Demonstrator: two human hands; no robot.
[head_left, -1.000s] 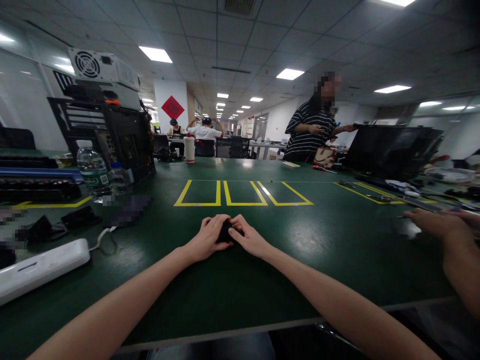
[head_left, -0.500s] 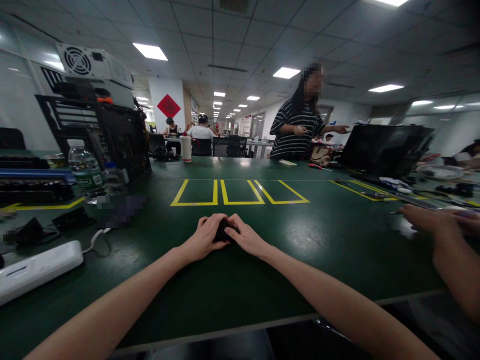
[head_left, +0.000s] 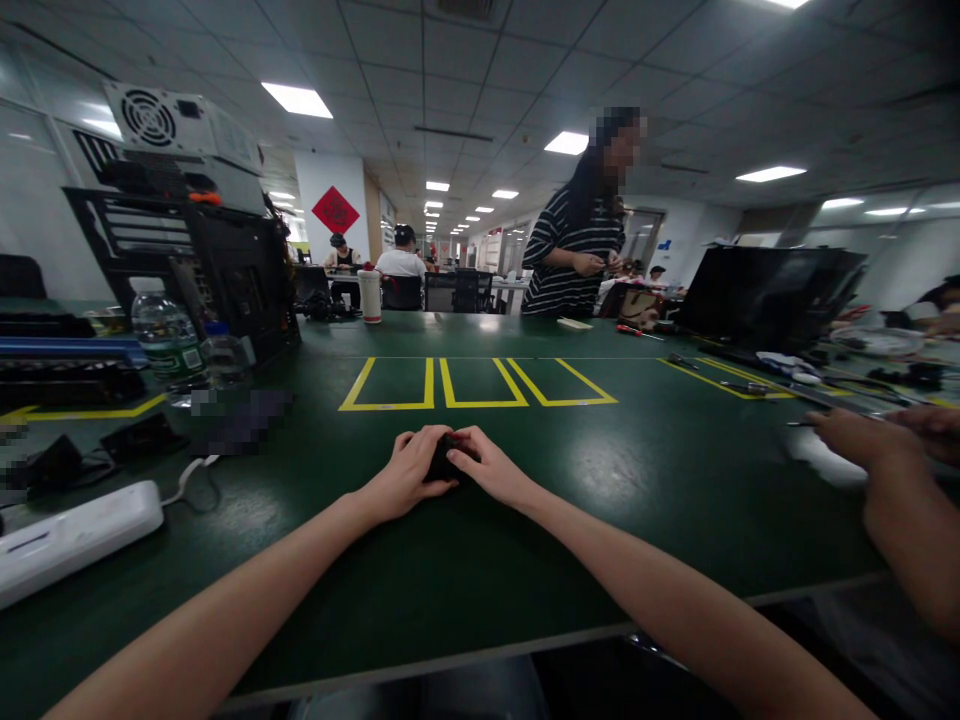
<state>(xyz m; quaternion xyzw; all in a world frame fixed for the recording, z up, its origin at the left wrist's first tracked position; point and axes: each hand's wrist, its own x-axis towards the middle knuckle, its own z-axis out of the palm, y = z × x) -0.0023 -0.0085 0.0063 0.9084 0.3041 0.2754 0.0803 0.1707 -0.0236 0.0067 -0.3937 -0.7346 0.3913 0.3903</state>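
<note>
Between my two hands is a small black object [head_left: 444,458], mostly covered by the fingers, so its kind does not show. My left hand [head_left: 409,474] wraps round its left side, thumb low in front and fingers over the top. From the right, my right hand [head_left: 489,466] grips it with the thumb on the near face. Both hands rest low over the green tabletop [head_left: 525,560]. Just beyond them, yellow tape [head_left: 486,404] marks three frames on the table.
To the left are a white power strip [head_left: 82,540], a water bottle [head_left: 166,345] and an opened black computer case [head_left: 240,270]. On the right, a co-worker's hand [head_left: 862,437] works near tools and a black monitor-like panel [head_left: 765,290]. A white cup [head_left: 370,296] stands far back.
My hands keep the same grip on the black object. The standing person in the striped shirt has drawn an outstretched arm in and shifted left. The co-worker's hand at right moved slightly.
</note>
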